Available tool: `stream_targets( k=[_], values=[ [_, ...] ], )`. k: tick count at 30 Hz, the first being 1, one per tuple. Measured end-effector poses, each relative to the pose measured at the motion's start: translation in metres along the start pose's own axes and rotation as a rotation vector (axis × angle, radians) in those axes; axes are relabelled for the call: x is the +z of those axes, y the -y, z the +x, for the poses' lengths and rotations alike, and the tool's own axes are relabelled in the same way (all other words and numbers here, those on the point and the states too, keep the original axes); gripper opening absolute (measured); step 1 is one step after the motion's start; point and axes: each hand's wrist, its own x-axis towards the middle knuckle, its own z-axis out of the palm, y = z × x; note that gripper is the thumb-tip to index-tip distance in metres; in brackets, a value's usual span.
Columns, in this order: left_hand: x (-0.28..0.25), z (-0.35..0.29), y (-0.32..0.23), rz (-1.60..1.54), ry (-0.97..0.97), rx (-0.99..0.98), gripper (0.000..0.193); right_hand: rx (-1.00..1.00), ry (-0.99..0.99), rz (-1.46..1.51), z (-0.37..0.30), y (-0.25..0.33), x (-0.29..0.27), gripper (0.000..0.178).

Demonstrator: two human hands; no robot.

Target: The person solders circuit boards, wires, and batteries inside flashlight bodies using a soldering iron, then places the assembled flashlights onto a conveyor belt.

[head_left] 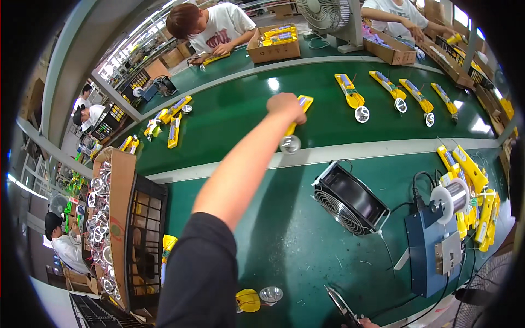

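Note:
My left hand (285,107) reaches far out over the green belt, its fingers closed round a yellow flashlight housing (305,101). A shiny round reflector (290,144) hangs at the near end of that housing, close to the belt's grey edge rail. At the lower edge only a bit of my right hand (368,323) shows, by the handle of a soldering iron (343,307) whose tip points up and left. On the bench between my arms lie another yellow housing (248,300) and a reflector (271,296), partly beside my black sleeve.
Several housings with reflectors (350,92) lie along the belt (235,131). A black fan (350,199), a blue unit with a solder spool (453,200) and a yellow housing pile (484,216) stand right. A reflector box (123,180) and black crate (146,235) stand left. Co-workers sit beyond.

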Motion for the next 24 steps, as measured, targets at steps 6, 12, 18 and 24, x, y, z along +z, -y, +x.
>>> stream_targets(
  k=[6,12,18,24],
  values=[
    [-0.018,-0.061,0.077,0.347,0.122,0.277,0.043,-0.129,0.12,0.009,0.009,0.001,-0.001,0.039],
    [0.0,-0.172,0.141,0.293,0.146,0.862,0.038,-0.255,-0.08,0.116,-0.001,-0.017,0.004,0.038],
    [0.022,-0.257,0.156,0.314,-0.105,1.287,0.03,-0.193,-0.12,0.334,-0.004,-0.024,0.001,0.026],
    [0.039,-0.32,0.153,-0.185,-0.467,0.396,0.044,-0.28,0.002,0.353,-0.003,-0.023,0.001,0.023]
  ],
)
